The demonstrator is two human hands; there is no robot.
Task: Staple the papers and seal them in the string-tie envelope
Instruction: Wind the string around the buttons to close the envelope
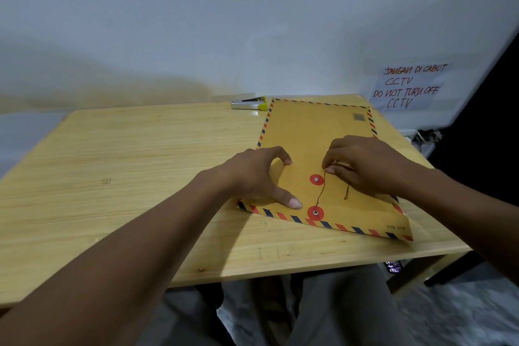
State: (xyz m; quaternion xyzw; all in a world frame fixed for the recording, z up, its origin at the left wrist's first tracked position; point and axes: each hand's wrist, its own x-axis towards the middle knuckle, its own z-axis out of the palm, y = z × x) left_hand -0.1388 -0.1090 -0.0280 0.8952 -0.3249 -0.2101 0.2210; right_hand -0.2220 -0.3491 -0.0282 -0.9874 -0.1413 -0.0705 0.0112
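Observation:
A brown string-tie envelope [314, 132] with a red-and-blue striped border lies flat on the wooden table [140, 163], flap end toward me. Two red discs sit on it, the upper disc [316, 179] and the lower disc [315, 213]. A dark string [321, 191] runs up from the lower disc to my right hand [365, 166], which pinches it just right of the upper disc; the loose end hangs below the fingers. My left hand [261, 177] presses on the envelope's left side, thumb near the lower disc. No papers are visible. A silver stapler [248, 104] with a yellow tip lies at the table's far edge.
A handwritten paper notice [407, 87] is taped to the white wall at the right. Cables and a socket [421, 136] sit behind the table's right corner. My legs are under the near table edge, with a phone-like object [394, 266] beside them.

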